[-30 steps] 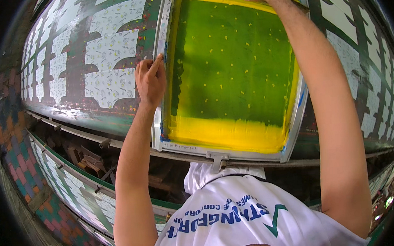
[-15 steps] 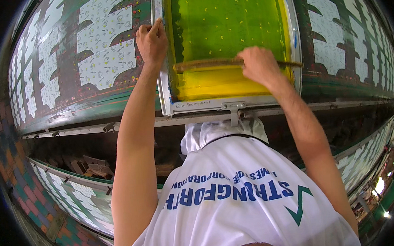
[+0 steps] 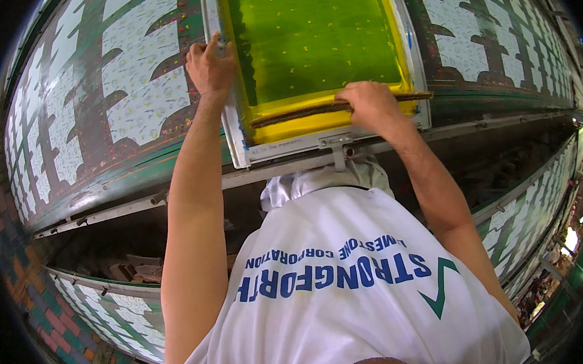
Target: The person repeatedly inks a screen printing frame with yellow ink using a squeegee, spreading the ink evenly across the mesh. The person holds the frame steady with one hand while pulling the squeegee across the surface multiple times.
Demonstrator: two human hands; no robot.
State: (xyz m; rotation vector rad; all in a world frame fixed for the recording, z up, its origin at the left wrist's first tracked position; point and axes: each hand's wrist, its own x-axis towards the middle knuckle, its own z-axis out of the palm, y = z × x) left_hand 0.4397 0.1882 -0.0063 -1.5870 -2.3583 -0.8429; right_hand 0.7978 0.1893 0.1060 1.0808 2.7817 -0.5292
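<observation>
Multicoloured brick-patterned flooring (image 3: 50,323) is showing at our far left, beneath a long dark-green table (image 3: 130,162) that is spanning the view. White pieces with small printed patterns and curved notches (image 3: 142,81) are lying in rows on its left part. Next, we are resting our bare left hand (image 3: 211,68) at the left side of a silvery metal frame (image 3: 237,145); its fingers are bending, but we cannot tell whether they are gripping. Inside the frame, a green mesh screen with yellow margins (image 3: 316,43) is stretching. Over its near, yellow end, a long, thin brown squeegee (image 3: 301,113) is lying crosswise, its right end reaching over the frame's right side. Our bare right hand (image 3: 372,107) is clasping it right of its middle. Further right, more white notched pieces (image 3: 449,29) are covering the table.
</observation>
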